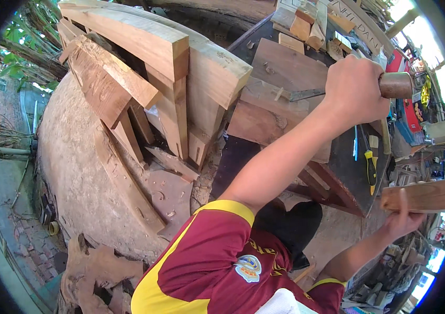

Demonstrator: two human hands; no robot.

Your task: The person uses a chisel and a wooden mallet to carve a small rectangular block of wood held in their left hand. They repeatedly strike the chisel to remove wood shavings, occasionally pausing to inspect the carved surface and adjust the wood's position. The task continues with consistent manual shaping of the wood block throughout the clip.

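Observation:
My left hand (353,90) is closed around a brown cylinder (398,85), whose end sticks out to the right. A flat metal blade (305,94) shows just left of that hand, over reddish boards (280,68); I cannot tell whether it joins what I hold. Lower at the right, my right hand (401,224) holds a wooden block (421,195), one finger lying along its face. A yellow-and-black screwdriver (370,170) lies on the dark worktop (358,193) between my hands.
Stacked timber pieces (180,68) fill the upper left, above a dusty floor (70,172). A gnarled wood slab (97,272) is at lower left. Offcuts (300,26) sit at the bench's back. Tools and shelving (416,125) crowd the right side.

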